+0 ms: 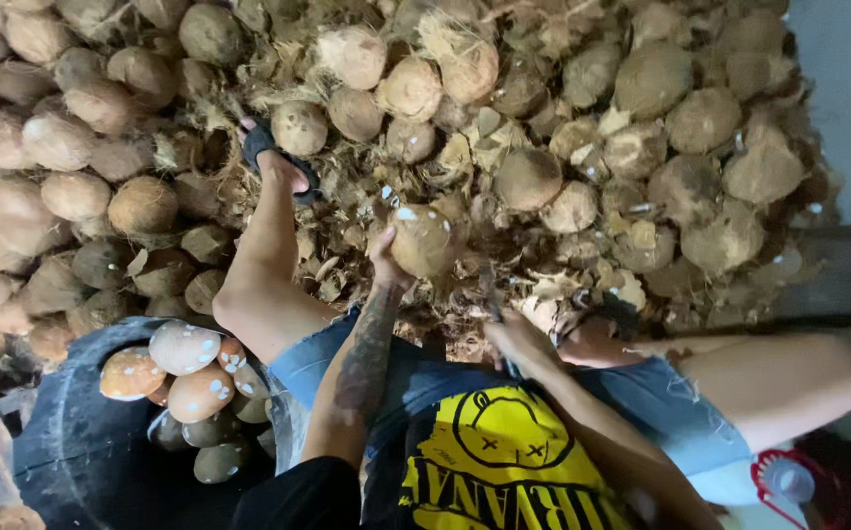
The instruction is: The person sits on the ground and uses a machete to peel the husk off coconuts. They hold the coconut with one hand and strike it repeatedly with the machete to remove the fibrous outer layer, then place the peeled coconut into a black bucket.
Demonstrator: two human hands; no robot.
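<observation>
My left hand [384,263], on a tattooed forearm, grips a partly peeled brown coconut [425,240] and holds it up over the husk scraps between my legs. My right hand [517,339] is closed around the handle of a dark blade [490,292] that points up toward the coconut, a short gap to its right. I sit with both bare legs stretched toward the pile, in blue denim shorts and a black shirt with a yellow print.
A big heap of husked coconuts [641,108] fills the top and left of the view. A black tub [72,442] at the lower left holds several peeled pale coconuts [185,345]. My sandalled foot [273,157] rests on the heap. A red-and-white object [783,481] lies at the lower right.
</observation>
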